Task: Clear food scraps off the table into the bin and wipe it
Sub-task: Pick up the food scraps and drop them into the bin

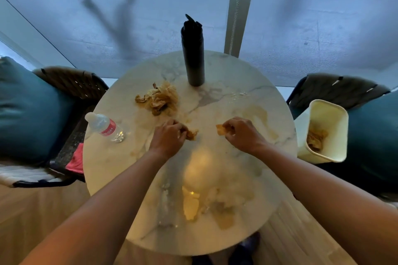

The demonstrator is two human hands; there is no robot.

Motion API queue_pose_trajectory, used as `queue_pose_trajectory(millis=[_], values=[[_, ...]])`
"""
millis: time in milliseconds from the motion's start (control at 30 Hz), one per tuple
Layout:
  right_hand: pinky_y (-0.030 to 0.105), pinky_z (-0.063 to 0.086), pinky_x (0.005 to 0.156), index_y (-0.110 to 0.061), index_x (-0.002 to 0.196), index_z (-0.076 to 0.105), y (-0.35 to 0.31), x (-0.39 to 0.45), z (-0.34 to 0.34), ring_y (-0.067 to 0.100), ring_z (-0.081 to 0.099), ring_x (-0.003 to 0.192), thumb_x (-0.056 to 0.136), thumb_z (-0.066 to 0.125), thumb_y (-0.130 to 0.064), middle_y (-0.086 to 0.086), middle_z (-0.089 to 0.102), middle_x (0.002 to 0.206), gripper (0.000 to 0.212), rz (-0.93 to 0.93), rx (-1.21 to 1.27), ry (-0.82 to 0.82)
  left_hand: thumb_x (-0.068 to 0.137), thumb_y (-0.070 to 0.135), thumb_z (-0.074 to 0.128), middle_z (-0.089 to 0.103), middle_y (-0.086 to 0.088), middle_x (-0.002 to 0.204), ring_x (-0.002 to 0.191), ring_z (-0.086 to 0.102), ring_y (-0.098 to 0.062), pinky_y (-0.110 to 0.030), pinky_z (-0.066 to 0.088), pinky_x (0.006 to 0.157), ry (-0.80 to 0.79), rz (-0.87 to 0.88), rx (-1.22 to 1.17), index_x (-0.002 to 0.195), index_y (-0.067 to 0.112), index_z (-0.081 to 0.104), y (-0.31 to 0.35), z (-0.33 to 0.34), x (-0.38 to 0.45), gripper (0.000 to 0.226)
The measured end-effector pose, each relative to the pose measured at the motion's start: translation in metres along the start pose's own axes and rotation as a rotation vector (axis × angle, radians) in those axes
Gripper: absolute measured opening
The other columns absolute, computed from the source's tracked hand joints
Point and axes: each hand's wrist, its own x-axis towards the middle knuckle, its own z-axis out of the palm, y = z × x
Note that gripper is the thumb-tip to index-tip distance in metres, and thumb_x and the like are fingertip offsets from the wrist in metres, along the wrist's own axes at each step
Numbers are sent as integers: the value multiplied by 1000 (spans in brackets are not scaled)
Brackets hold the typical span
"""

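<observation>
On round marble table [237, 84], L hand [169, 137] pinches a brown scrap [192, 134] & R hand [243, 133] grips a tan scrap [221, 129], both at table ctr; crumpled scrap pile [159, 98] lies left of black flask [192, 54], cream bin [323, 131] w/ scraps stands off right edge.

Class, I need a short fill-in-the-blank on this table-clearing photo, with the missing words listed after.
1. Each hand holds a food ____.
2. The black flask stands ____ on the table.
3. The clear water bottle lies on its ____.
4. The bin stands to the table's ____.

Missing words: scrap; upright; side; right
</observation>
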Motion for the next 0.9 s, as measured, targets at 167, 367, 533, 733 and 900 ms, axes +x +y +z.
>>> queue_pose_trajectory(millis=[167,367,533,733,900], values=[[33,58,83,-9,104,76,6,-27,-23,19,71,83,88,66,-7,8,74,97,19,8,8,15,95,18,64,62,-3,110,92,62,-19,-29,51,85,-8,62,-124,110,18,73,30,0,-9,17],[33,59,82,-16,103,75,12,-60,-41,14,70,83,87,75,-16,1,75,95,16,13,23,27,94,17,66,63,-4,111,92,67,-18,-34,57,84,2,117,-148,109,17,73,60,3,-22,16],[32,58,82,-17,104,74,17,-85,-51,11,69,80,87,75,-18,0,74,92,16,20,6,32,93,15,67,64,-4,110,91,66,-17,-31,58,84,-18,167,-165,108,15,74,81,9,-28,17],[13,49,72,-16,102,72,32,-112,-61,2,65,72,90,74,-18,-1,71,89,12,48,25,77,91,12,69,65,-4,102,86,64,-14,-25,54,80,-23,284,-149,103,13,75,109,18,-25,13],[12,44,70,-16,101,72,56,-131,-83,6,60,77,90,75,-22,-8,60,89,13,114,8,141,92,17,69,68,1,105,91,63,-10,-28,56,84,-62,380,-129,106,17,75,144,29,-9,15]])
